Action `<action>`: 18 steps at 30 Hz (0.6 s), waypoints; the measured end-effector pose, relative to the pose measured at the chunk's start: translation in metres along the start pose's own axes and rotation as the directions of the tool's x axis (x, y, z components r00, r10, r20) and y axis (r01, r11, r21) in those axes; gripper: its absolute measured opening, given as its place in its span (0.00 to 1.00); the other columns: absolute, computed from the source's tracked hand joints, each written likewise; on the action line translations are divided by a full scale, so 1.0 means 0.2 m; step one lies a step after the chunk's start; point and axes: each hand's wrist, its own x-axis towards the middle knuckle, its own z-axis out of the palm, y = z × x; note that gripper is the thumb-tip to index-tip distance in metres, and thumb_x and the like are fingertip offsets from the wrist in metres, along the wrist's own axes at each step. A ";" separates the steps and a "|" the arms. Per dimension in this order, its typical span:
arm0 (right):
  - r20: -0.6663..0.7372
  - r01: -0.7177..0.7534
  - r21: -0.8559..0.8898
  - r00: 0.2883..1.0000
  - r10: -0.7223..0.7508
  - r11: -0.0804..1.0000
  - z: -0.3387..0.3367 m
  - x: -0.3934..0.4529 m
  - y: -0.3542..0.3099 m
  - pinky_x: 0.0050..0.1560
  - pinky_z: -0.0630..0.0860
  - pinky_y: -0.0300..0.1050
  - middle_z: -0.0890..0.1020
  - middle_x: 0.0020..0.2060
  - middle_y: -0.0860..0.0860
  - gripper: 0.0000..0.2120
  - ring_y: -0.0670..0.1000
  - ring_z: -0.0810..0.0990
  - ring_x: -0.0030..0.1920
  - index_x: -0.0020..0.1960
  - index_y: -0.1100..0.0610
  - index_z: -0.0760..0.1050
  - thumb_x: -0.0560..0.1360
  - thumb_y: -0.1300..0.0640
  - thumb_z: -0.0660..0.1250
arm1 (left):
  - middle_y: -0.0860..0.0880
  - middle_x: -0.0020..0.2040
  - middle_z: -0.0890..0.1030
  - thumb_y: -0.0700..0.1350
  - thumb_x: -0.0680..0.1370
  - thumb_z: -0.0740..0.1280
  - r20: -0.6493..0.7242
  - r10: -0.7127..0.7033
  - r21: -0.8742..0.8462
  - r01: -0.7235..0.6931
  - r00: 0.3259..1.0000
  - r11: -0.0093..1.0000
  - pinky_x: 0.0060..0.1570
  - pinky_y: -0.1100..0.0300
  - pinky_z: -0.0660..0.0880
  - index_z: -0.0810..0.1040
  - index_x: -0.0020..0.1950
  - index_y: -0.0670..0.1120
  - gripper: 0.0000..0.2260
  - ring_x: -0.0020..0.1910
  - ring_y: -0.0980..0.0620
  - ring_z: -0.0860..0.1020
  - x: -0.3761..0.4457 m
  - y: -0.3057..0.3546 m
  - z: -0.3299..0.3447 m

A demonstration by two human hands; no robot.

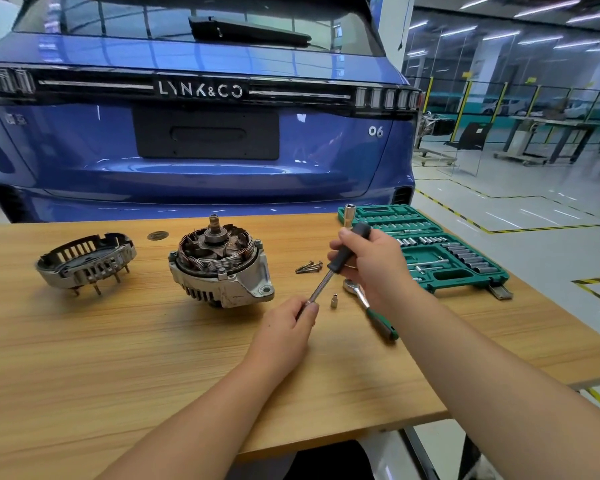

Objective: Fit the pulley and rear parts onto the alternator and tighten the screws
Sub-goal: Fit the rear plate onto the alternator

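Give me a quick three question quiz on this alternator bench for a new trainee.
1. True or false: the rear cover is already fitted on the alternator.
2. Which hand grips the driver by its black handle? A left, B right.
3. What lies between the alternator and the socket set, beside the driver's shaft?

Key: 1 false, it sits apart on the table. 2 B, the right hand; the left hand holds the tip. 3 Loose screws.

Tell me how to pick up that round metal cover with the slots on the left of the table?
Probably best from above, hands on opposite sides of the slotted grey metal rear cover's outer rim. It rests on thin studs that point down onto the wooden table, open side up, so the rim is the widest, sturdiest part. Keep fingers off the studs and lift straight up.
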 end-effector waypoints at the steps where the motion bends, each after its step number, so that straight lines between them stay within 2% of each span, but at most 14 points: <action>1: -0.007 -0.008 0.017 1.000 0.008 1.000 -0.01 0.01 -0.01 0.43 0.83 0.46 0.86 0.47 0.55 0.07 0.53 0.87 0.46 0.55 0.57 0.78 0.80 0.55 0.69 | 0.53 0.39 0.80 0.52 0.83 0.61 0.010 0.006 0.009 -0.007 1.000 1.000 0.42 0.55 0.73 0.78 0.44 0.51 0.11 0.40 0.53 0.77 -0.01 0.00 -0.01; 4: 0.002 -0.025 0.025 1.000 0.025 0.999 -0.01 0.00 -0.01 0.43 0.83 0.46 0.86 0.47 0.55 0.08 0.54 0.87 0.45 0.56 0.57 0.78 0.80 0.55 0.69 | 0.55 0.36 0.78 0.52 0.84 0.61 0.033 0.035 0.027 -0.036 0.999 0.999 0.42 0.56 0.72 0.76 0.41 0.56 0.12 0.39 0.56 0.76 -0.03 0.01 -0.01; 9: -0.007 -0.016 0.001 1.000 0.016 1.000 -0.01 -0.01 -0.01 0.41 0.83 0.46 0.86 0.47 0.56 0.07 0.53 0.87 0.44 0.55 0.57 0.78 0.79 0.55 0.70 | 0.56 0.36 0.76 0.52 0.84 0.60 0.030 0.055 0.084 -0.058 0.998 0.995 0.35 0.69 0.64 0.76 0.45 0.55 0.10 0.38 0.60 0.73 -0.04 0.01 -0.01; 15: -0.071 -0.063 0.044 0.995 0.066 0.997 0.00 0.00 -0.01 0.43 0.84 0.48 0.85 0.46 0.56 0.06 0.53 0.87 0.42 0.53 0.58 0.78 0.79 0.56 0.71 | 0.55 0.36 0.76 0.52 0.84 0.59 0.022 0.057 0.105 -0.059 0.998 0.993 0.33 0.67 0.63 0.74 0.44 0.55 0.11 0.37 0.59 0.72 -0.05 0.02 -0.03; 18: -0.109 -0.096 0.062 0.989 0.102 0.993 0.00 0.04 -0.04 0.45 0.84 0.49 0.85 0.46 0.55 0.06 0.52 0.86 0.41 0.53 0.57 0.78 0.78 0.57 0.71 | 0.56 0.34 0.73 0.51 0.85 0.59 0.030 0.085 0.165 -0.089 0.996 0.982 0.37 0.58 0.62 0.71 0.40 0.54 0.13 0.38 0.54 0.72 -0.05 0.02 -0.03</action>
